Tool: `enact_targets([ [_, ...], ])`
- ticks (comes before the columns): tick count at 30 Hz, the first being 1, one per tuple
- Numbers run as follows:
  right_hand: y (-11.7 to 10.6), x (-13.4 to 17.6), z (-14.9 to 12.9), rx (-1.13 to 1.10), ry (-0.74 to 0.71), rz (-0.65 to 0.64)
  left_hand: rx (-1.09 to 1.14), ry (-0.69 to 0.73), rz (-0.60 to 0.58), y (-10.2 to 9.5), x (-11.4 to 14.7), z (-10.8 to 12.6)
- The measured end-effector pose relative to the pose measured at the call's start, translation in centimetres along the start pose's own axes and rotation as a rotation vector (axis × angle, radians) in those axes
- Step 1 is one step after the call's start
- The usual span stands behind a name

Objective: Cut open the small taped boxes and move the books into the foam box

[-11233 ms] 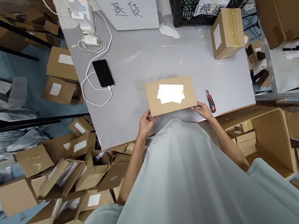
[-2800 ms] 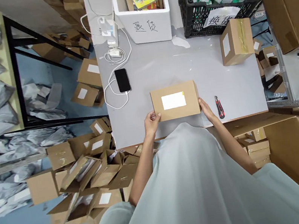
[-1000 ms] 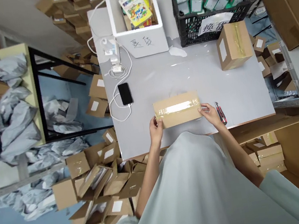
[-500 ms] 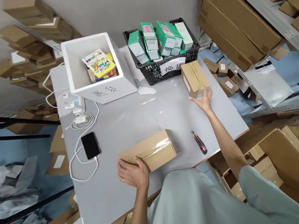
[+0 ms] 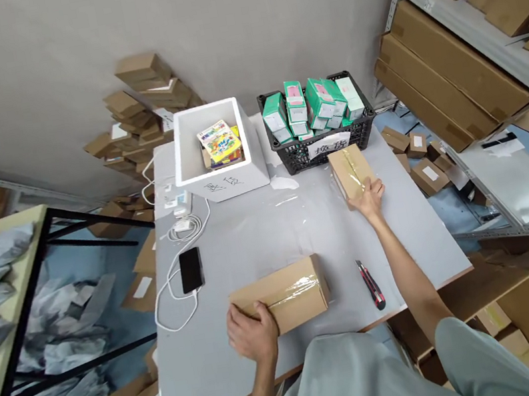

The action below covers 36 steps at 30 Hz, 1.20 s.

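A long taped cardboard box (image 5: 285, 294) lies near the front edge of the grey table. My left hand (image 5: 253, 329) is closed around its left end, thumb on the near side. Farther back on the right, my right hand (image 5: 369, 198) spans the near end of a smaller taped cardboard box (image 5: 348, 170), thumb at one edge and fingers toward the other. That box sits against the front of a black plastic crate (image 5: 291, 158). Between my forearm and the long box lies a red and black utility knife (image 5: 371, 285), its blade end pointing away.
Green and white cartons (image 5: 297, 103) fill the crate. Beside it stands a white foam box (image 5: 242, 187) with colourful booklets inside. A phone (image 5: 191, 269) on a white cable lies at the left. Shelves of cardboard boxes (image 5: 446, 69) rise on the right; more boxes crowd the floor.
My right hand has shifted from the near face of the small box up onto its near end, and its white side label no longer shows. The camera view has also moved.
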State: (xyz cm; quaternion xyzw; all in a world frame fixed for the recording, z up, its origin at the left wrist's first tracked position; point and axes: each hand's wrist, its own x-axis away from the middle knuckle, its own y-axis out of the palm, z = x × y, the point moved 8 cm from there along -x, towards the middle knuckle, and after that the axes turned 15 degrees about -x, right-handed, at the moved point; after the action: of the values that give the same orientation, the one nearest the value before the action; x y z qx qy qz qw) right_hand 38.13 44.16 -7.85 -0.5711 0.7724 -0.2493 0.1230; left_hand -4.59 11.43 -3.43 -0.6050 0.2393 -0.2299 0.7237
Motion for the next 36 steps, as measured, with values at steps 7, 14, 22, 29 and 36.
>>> enact_targets([
  [7, 5.2, 1.5, -3.1, 0.003, 0.031, -0.033, 0.002, -0.003, -0.002, -0.1, 0.1, 0.1],
  [14, 2.3, 4.3, -1.6, 0.110, -0.011, -0.097, 0.022, 0.012, 0.024, -0.1, 0.5, 0.3],
  [22, -3.2, 23.7, 13.3, 0.197, 0.299, -0.229, 0.201, 0.040, -0.116, 0.3, 1.0, 0.0],
  [29, -2.5, 28.3, 13.7, 0.071, 0.292, -0.179, 0.302, 0.086, -0.143, 0.7, 1.1, -0.3],
  [36, 4.2, 26.9, 7.5, -0.284, 0.254, -0.156, 0.467, 0.169, -0.277, 2.6, -0.9, -2.4],
])
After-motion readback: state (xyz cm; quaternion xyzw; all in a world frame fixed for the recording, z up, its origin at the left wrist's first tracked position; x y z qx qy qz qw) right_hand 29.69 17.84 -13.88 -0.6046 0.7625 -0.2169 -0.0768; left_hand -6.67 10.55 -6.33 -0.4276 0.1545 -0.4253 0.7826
